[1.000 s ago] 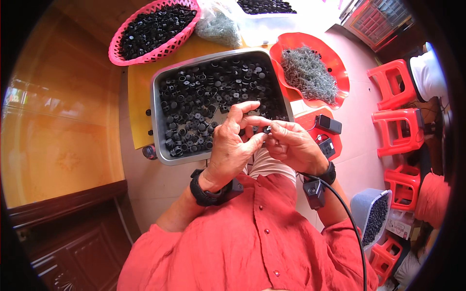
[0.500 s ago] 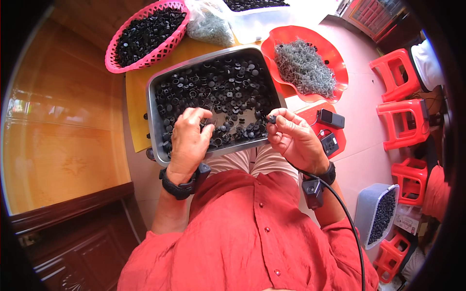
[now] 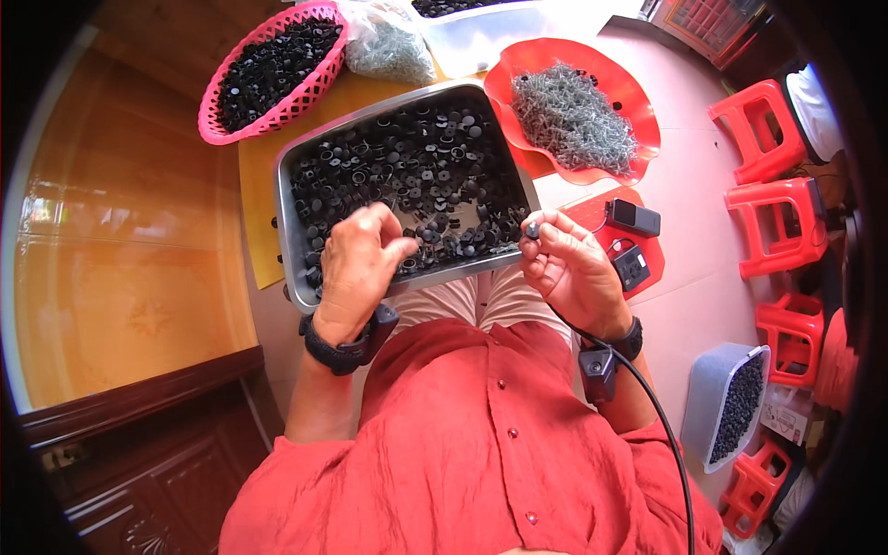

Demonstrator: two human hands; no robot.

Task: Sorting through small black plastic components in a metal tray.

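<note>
A metal tray [image 3: 282, 231] rests in front of me, filled with small black plastic parts [image 3: 370, 157], mostly round caps and rings. Over its near left part, my left hand [image 3: 356, 268] hangs with bent fingers, thumb and forefinger apart. Its other fingertips are partly hidden behind the hand, and I see nothing held there. At the tray's near right corner, my right hand [image 3: 583, 273] pinches a small round black cap [image 3: 532, 229] between thumb and fingers.
A red wavy-rimmed dish [image 3: 647, 129] of metal screws stands right of the tray. Beyond it are a pink basket [image 3: 208, 120], a clear bag [image 3: 393, 51] and a white tub [image 3: 472, 46]. Red stools [image 3: 782, 217] and a bin [image 3: 703, 398] line the right; a black cable [image 3: 661, 416] trails from my right wrist.
My right hand has shifted slightly right with the black cap, now clear of the tray's rim. The left hand's fingers have curled further down over the parts.
</note>
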